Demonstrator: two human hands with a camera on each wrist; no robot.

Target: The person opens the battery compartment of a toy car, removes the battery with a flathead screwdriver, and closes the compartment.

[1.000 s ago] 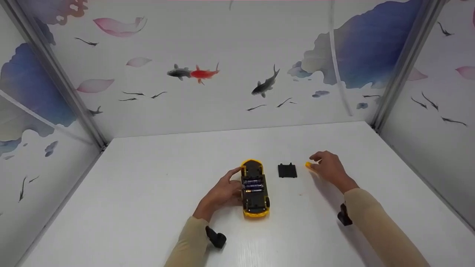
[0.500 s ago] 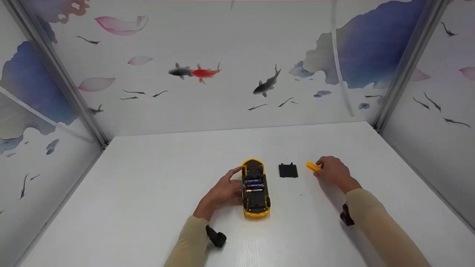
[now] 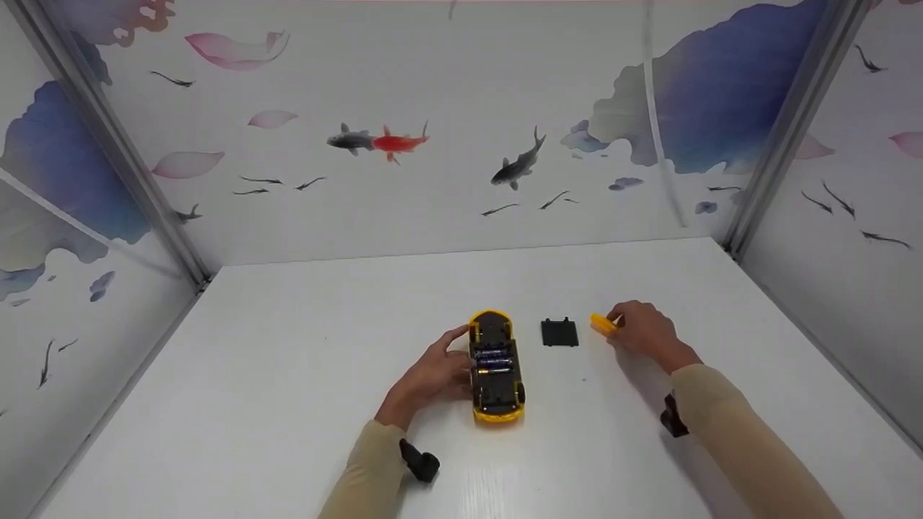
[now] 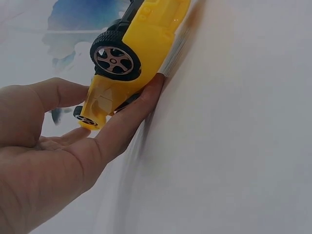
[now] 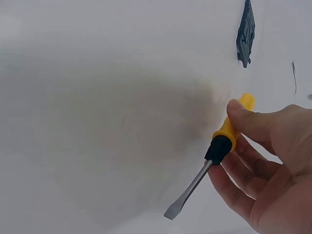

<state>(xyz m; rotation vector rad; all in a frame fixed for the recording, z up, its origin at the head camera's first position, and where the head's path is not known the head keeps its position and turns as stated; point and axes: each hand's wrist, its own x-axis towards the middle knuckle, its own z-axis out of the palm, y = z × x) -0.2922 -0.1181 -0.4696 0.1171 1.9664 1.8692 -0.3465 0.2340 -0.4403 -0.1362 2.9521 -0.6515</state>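
Observation:
A yellow toy car [image 3: 497, 393] lies upside down on the table, several batteries [image 3: 494, 360] showing in its underside. My left hand [image 3: 433, 371] holds it by the left side; in the left wrist view the thumb and fingers lie on either side of the yellow body [image 4: 151, 39], near a wheel [image 4: 114, 61]. Between thumb and fingers, my right hand [image 3: 645, 331] pinches a flat-blade screwdriver [image 5: 218, 148] by its yellow handle. Its metal blade points away from the palm in the right wrist view. The head view shows only the handle's end.
A black battery cover [image 3: 559, 333] with small tabs lies on the white table [image 3: 324, 404] between the car and my right hand. A tiny speck [image 3: 584, 380] lies below it. Printed panels [image 3: 447, 194] stand at the back and both sides.
My right hand has shifted slightly right, and more of the screwdriver's yellow handle shows than a second ago. The handle's end has since moved a little left. The left hand and toy car stay put.

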